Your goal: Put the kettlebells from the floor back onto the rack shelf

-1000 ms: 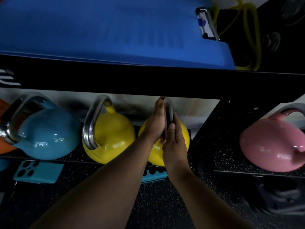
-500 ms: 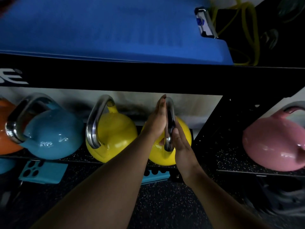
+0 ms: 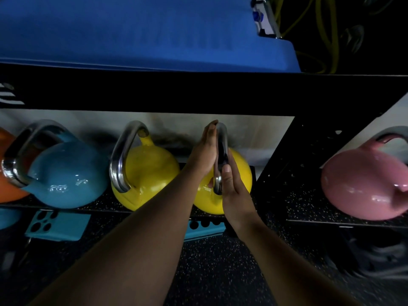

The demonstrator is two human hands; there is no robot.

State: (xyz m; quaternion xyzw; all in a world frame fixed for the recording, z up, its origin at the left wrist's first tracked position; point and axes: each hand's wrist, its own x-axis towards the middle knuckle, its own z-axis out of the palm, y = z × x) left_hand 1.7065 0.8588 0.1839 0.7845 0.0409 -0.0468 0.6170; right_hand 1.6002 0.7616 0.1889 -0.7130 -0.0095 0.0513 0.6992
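Observation:
A yellow kettlebell [image 3: 240,173] stands on the black speckled rack shelf [image 3: 276,195], its steel handle [image 3: 221,146] edge-on to me. My left hand [image 3: 204,155] lies flat against the handle's left side with the fingers straight up. My right hand [image 3: 234,191] lies flat against the handle's lower right side, fingers extended. Neither hand is curled around the handle. On the same shelf, a second yellow kettlebell [image 3: 152,173], a blue one [image 3: 66,173] and an orange one [image 3: 8,191] stand to the left. A pink kettlebell [image 3: 362,184] stands in the bay to the right.
A blue mat [image 3: 132,29] covers the shelf above, over a thick black beam [image 3: 198,93] close above the handles. Yellow cord [image 3: 320,29] hangs at the top right. Teal blocks [image 3: 57,226] lie under the shelf on the speckled floor [image 3: 220,272].
My right hand has slid down and back along the handle, and both hands have flattened out. The yellow kettlebell stays in place on the shelf.

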